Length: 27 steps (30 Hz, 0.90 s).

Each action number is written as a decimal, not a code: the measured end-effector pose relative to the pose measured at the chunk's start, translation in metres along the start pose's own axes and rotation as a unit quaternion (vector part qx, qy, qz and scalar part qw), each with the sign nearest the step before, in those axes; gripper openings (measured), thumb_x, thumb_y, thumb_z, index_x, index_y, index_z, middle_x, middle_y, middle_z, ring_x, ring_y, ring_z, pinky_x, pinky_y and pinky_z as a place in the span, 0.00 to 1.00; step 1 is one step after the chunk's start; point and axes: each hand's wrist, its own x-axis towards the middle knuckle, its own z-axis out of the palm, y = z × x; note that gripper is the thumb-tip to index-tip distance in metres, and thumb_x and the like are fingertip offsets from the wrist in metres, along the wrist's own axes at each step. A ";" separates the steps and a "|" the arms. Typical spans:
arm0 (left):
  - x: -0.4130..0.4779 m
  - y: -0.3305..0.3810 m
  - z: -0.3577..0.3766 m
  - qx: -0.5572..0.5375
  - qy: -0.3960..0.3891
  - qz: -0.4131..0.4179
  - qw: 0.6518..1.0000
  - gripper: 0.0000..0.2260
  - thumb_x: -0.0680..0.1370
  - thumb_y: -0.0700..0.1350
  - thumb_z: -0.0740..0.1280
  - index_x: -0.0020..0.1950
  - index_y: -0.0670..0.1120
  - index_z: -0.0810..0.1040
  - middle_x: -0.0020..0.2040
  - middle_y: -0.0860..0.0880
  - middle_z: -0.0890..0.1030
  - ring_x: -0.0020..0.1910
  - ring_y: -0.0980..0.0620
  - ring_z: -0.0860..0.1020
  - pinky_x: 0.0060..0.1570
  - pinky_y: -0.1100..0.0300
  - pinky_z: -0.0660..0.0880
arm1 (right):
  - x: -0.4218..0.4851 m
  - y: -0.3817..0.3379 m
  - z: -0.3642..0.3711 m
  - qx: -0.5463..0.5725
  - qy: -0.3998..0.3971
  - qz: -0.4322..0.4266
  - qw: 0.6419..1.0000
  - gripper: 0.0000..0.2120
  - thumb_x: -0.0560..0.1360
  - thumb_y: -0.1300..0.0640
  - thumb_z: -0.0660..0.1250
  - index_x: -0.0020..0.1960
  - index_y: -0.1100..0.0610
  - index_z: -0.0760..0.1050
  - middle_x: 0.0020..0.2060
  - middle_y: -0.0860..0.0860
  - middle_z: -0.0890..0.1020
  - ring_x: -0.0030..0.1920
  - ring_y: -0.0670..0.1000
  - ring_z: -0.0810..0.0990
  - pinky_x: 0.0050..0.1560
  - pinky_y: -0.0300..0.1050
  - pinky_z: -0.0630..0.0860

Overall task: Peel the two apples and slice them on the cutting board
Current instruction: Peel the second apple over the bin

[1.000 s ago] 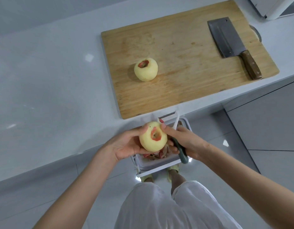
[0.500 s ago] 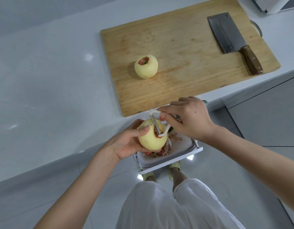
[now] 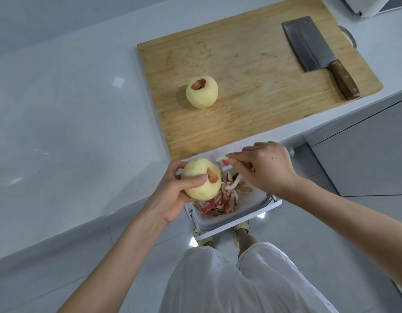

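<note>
Grips a nearly peeled apple (image 3: 201,179) in the left hand (image 3: 172,197), thumb across the front and fingers curled behind, just past the counter (image 3: 71,123) edge and above a white bin (image 3: 243,219) heaped with red peels (image 3: 220,201). Has the apple's core axis lying roughly level, the end with a ring of red skin facing right. Pinches a white peeler (image 3: 220,158) in the right hand (image 3: 265,170), fingers curled round it, dark handle mostly hidden in the palm; long axis running leftward from the hand, head just beside the red ring, contact impossible to tell. Further back, on the left part of the wooden cutting board (image 3: 252,105), a second peeled apple (image 3: 201,93), red-ringed end tilted up. Well apart from it, on the board's far right, a cleaver (image 3: 308,46), blade pointing away, wooden handle toward the near right edge
</note>
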 end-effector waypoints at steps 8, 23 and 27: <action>0.006 0.001 -0.004 0.027 0.035 0.060 0.997 0.24 0.60 0.39 0.77 0.49 0.48 0.68 0.53 0.45 0.76 0.44 0.51 0.81 0.34 0.59 0.78 | -0.013 -0.031 0.006 0.031 0.018 0.155 0.987 0.19 0.76 0.44 0.54 0.43 0.45 0.83 0.23 0.47 0.75 0.27 0.49 0.75 0.26 0.38 0.65; 0.001 0.012 -0.017 0.034 -0.049 0.027 0.998 0.15 0.64 0.43 0.72 0.47 0.44 0.72 0.40 0.51 0.83 0.40 0.51 0.83 0.35 0.51 0.80 | -0.002 -0.020 0.004 -0.060 0.038 0.052 0.996 0.14 0.76 0.53 0.64 0.35 0.51 0.83 0.21 0.47 0.72 0.23 0.49 0.68 0.27 0.37 0.59; 0.004 0.023 -0.025 0.036 -0.041 0.037 0.998 0.14 0.62 0.44 0.74 0.44 0.46 0.74 0.46 0.48 0.81 0.44 0.50 0.82 0.42 0.42 0.81 | -0.001 -0.010 -0.001 -0.075 -0.019 0.110 0.991 0.21 0.78 0.51 0.61 0.27 0.53 0.70 0.19 0.47 0.65 0.22 0.49 0.65 0.25 0.38 0.60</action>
